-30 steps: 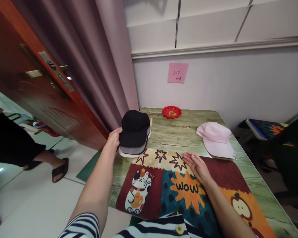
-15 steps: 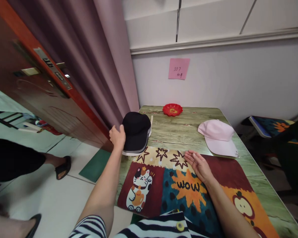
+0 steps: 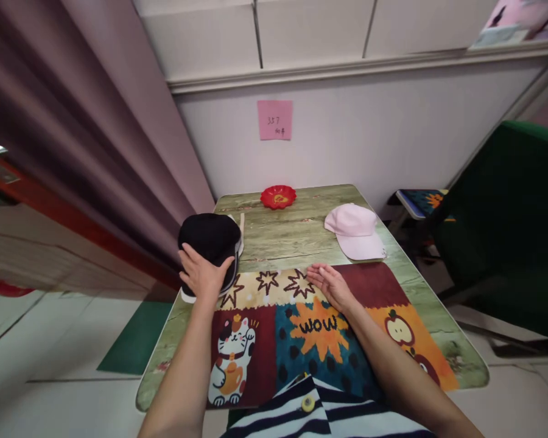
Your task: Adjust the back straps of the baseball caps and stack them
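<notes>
A black cap (image 3: 212, 234) with a grey-edged brim lies at the table's left side, with something white showing beneath it. My left hand (image 3: 203, 274) rests against the cap's near side, fingers spread and thumb apart. Over the far edge of a patterned mat (image 3: 296, 340), my right hand (image 3: 333, 287) is held with the palm turned up and inward, its fingers stretched and nothing in it. The mat shows a lucky cat, the word WOW and apples. A pink cap (image 3: 354, 228) sits beyond my right hand, untouched.
A red scalloped dish (image 3: 278, 198) stands at the back of the wood-patterned table (image 3: 287, 234). Pink paper (image 3: 274, 120) is stuck to the wall. Purple curtains (image 3: 119, 121) and a door edge are at the left, a dark green chair (image 3: 502, 231) at the right.
The view has swung right. My left hand has moved from beside the black cap onto its near side. My right hand keeps its place over the mat. The person at the left has left view.
</notes>
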A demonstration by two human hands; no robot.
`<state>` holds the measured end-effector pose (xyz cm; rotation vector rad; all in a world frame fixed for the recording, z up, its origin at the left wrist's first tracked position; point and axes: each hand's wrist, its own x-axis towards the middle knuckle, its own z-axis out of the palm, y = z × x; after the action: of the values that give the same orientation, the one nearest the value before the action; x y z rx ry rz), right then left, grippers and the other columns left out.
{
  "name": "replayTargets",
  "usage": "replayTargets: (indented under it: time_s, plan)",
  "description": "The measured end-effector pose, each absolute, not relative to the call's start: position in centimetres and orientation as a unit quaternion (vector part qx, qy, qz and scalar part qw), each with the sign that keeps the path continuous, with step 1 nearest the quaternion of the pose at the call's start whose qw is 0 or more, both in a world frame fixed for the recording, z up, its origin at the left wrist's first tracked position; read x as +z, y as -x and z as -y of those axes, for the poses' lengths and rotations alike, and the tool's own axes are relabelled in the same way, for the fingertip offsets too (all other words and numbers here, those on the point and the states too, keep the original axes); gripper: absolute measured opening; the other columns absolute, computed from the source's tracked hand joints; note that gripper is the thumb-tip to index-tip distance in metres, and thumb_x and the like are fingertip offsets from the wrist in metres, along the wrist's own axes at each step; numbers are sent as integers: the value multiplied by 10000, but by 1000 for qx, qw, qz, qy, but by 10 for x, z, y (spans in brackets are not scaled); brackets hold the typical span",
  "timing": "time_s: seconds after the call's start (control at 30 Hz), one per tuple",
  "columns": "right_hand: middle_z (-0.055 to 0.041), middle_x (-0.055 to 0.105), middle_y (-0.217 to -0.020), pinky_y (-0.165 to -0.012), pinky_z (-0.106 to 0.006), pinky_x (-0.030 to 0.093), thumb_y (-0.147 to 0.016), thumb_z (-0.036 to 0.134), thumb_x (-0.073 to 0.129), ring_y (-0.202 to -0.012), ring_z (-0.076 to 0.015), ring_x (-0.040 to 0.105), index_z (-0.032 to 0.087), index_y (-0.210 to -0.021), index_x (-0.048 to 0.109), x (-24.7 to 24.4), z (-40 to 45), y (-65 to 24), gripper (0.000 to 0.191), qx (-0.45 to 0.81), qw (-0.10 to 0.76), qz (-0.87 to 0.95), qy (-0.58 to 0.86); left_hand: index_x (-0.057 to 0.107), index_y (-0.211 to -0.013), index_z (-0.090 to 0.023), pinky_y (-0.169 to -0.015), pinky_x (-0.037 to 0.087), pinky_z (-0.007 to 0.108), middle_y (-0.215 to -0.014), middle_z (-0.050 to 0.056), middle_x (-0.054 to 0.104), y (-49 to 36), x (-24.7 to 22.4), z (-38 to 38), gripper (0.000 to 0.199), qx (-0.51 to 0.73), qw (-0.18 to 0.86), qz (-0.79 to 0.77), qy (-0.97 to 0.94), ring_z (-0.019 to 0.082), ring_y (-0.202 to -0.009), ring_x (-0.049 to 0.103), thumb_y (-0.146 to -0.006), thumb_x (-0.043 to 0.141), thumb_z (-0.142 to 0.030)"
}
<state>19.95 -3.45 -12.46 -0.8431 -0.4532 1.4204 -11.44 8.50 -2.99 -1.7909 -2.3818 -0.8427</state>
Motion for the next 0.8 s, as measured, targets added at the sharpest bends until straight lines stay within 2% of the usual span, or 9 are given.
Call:
replayTargets:
  time_s: [0.1,0.2,0.23,0.3,0.37,0.43,0.47,0.6,0.8]
  plan:
    - [-90,784,-985,-856,-359,598,-753,434,833,-874,-200,761,193,-960,710,-117,30,-209,341,609,632,232,419,-46,-1612,-68,-1195,183,676,-1645,346,135,108,-27,-76,1339,-295,41,752,587,446,-1547,157,-713,770,-633]
    - [-72,769,-993,-763,-336,603,-739,502,796,-833,-193,742,195,-950,703,-101,16,-242,384,480,627,305,532,59,-1615,-74,-1235,24,643,-1674,298,95,89,-43,-46,1110,-337,59,672,656,396,-1577,56,-838,652,-601]
    - [-58,760,-978,-761,-340,598,-724,518,789,-830,-194,728,195,-947,696,-94,9,-258,403,429,636,312,561,121,-1611,-94,-1249,25,612,-1673,278,145,81,-53,-33,1011,-344,35,631,695,371,-1580,85,-873,615,-577]
    - [-34,734,-924,-820,-354,574,-732,526,767,-862,-196,693,197,-983,673,-79,-8,-295,425,361,648,306,596,200,-1602,-148,-1269,92,545,-1656,253,243,63,-77,-6,920,-329,-48,549,767,336,-1570,179,-882,611,-547]
    - [-63,717,-1023,-958,-397,511,-777,454,743,-972,-216,658,196,-1048,671,-63,-27,-332,381,287,645,310,637,230,-1601,-206,-1267,147,522,-1654,220,275,48,-99,15,906,-316,-129,512,788,334,-1557,229,-862,646,-525]
    - [-133,683,-1146,-1031,-439,442,-855,402,658,-1007,-240,638,166,-1070,682,-51,-44,-362,320,98,521,371,762,237,-1603,-224,-1256,182,530,-1654,200,292,40,-114,25,894,-288,-182,485,806,344,-1542,269,-864,648,-514]
    - [-165,660,-1201,-1044,-453,420,-866,389,644,-1043,-258,627,153,-1089,682,-47,-52,-373,327,59,452,389,800,245,-1602,-222,-1249,202,533,-1643,197,321,39,-118,27,876,-272,-196,478,812,349,-1528,302,-874,638,-507]
    - [-222,596,-1314,-1032,-460,409,-773,358,754,-1139,-316,596,121,-1163,668,-43,-74,-391,464,59,373,411,830,328,-1574,-183,-1223,260,529,-1555,209,463,43,-120,21,779,-227,-187,475,829,360,-1458,420,-908,602,-482]
    - [-213,641,-1294,-991,-460,445,-744,325,786,-1181,-356,606,145,-1303,621,-51,-81,-389,610,89,262,442,853,350,-1550,-137,-1178,345,536,-1522,205,503,46,-128,21,693,-235,-124,467,843,338,-1415,472,-951,556,-416]
